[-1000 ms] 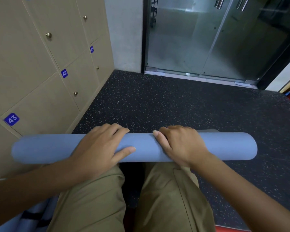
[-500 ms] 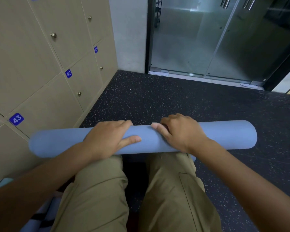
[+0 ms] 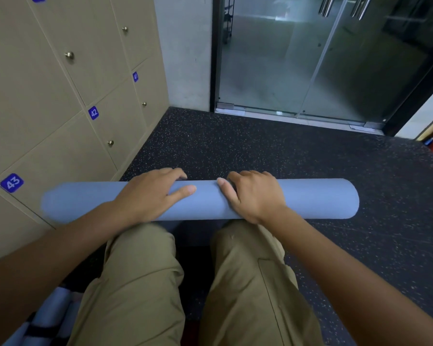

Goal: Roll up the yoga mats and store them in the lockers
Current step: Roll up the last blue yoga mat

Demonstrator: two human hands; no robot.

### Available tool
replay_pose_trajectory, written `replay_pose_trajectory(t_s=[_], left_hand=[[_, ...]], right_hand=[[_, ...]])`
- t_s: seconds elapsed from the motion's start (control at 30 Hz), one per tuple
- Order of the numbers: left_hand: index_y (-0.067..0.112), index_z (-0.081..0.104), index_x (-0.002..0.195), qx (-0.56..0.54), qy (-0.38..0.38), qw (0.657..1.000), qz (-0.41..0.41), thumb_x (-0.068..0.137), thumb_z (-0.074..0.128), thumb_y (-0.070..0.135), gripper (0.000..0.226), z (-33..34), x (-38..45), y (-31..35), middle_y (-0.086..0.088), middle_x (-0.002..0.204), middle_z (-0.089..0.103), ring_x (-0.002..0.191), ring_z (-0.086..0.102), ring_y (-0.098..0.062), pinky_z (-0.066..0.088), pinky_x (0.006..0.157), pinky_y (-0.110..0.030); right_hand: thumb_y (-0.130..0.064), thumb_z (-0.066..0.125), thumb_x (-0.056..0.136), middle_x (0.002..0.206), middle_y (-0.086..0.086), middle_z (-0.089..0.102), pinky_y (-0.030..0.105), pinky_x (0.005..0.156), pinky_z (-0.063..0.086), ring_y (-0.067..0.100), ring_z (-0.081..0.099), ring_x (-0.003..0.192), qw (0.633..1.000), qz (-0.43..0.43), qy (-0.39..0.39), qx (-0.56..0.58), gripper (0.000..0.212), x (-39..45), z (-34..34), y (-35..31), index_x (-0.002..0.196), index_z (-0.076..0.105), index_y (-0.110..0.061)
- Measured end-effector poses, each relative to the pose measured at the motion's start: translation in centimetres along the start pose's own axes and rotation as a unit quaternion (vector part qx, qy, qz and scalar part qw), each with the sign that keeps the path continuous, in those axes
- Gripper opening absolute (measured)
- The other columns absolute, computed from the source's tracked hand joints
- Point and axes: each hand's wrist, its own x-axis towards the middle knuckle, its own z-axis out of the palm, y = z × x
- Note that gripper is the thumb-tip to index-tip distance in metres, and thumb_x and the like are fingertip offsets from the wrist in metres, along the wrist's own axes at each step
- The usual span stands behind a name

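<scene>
The rolled mat has shifted right, away from the lockers

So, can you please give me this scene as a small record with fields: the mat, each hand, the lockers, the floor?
mat: blue yoga mat, fully rolled, lying crosswise in front of the knees
left hand: left hand on top of the roll, fingers curled over its far side
right hand: right hand on top of the roll, fingers curled over it
lockers: beige lockers on the left, doors 41, 42, 43 closed
floor: dark speckled floor
</scene>
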Motion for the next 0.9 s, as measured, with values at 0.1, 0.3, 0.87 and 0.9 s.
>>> replay_pose_trajectory(t_s=[0.1, 0.3, 0.87, 0.9], left_hand=[[0.025, 0.057, 0.131, 0.06, 0.083, 0.993, 0.059, 0.09, 0.028, 0.078, 0.073, 1.1, -1.3, -0.5, 0.006, 0.122, 0.063, 0.107, 0.059, -0.022, 0.047, 0.092, -0.04], [0.016, 0.052, 0.14, 0.146, 0.074, 0.984, 0.067, 0.072, 0.037, 0.095, 0.105, 3.4, -1.1, -1.3, -0.001, 0.124, 0.064, 0.105, 0.063, -0.027, 0.049, 0.092, -0.042], [0.038, 0.066, 0.094, -0.074, -0.198, 0.975, -0.068, 0.06, 0.055, 0.096, 0.068, 2.4, 5.3, -3.6, 0.015, 0.092, 0.07, 0.091, 0.065, -0.012, 0.05, 0.088, -0.035], [0.038, 0.068, 0.092, -0.094, -0.215, 0.969, -0.074, 0.059, 0.057, 0.095, 0.067, 2.3, 5.6, -3.6, 0.016, 0.09, 0.071, 0.09, 0.067, -0.011, 0.051, 0.087, -0.034]], right_hand=[[-0.063, 0.012, 0.103, 0.094, 0.007, 0.07, 0.038, 0.068, 0.035, 0.031, 0.065, 0.092, 0.995, 0.0, -0.095, 0.036, 0.064, 1.7, -0.3, 0.7, 0.089, 0.061, -0.024], [-0.068, 0.013, 0.103, 0.143, 0.016, 0.057, 0.046, 0.104, 0.04, 0.035, 0.053, 0.128, 0.93, 0.064, -0.34, 0.126, 0.079, 5.8, -0.6, 1.5, 0.133, 0.063, -0.016], [-0.098, 0.053, 0.062, 0.129, -0.008, 0.059, 0.043, 0.096, 0.049, 0.021, 0.057, 0.118, 0.953, -0.048, -0.29, 0.073, 0.093, 3.4, 1.8, 6.9, 0.135, 0.047, -0.04], [-0.098, 0.054, 0.061, 0.127, -0.009, 0.06, 0.043, 0.095, 0.049, 0.021, 0.058, 0.116, 0.953, -0.039, -0.29, 0.083, 0.092, 3.5, 2.1, 7.0, 0.131, 0.049, -0.04]])
